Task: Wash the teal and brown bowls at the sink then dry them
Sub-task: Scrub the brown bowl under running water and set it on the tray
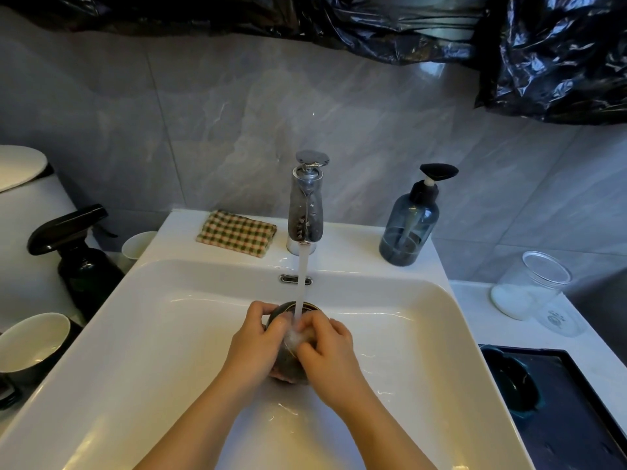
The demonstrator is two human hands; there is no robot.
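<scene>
A dark brown bowl (287, 362) is tilted on its side over the middle of the white sink (424, 334), with its rim toward the tap. My left hand (256, 340) grips the bowl's left rim and wall. My right hand (327, 349) presses curled fingers on its right side. Water from the chrome tap (305, 205) falls on my fingers and the bowl. A teal bowl (512, 379) lies on a black tray (576, 418) at the right. A folded checked cloth (236, 234) rests on the sink's back ledge.
A blue soap pump bottle (410, 228) stands right of the tap. A clear plastic cup (529, 286) lies on the right counter. At the left are a dark spray bottle (79, 252), a small white cup (137, 244) and a white-lined bowl (32, 340).
</scene>
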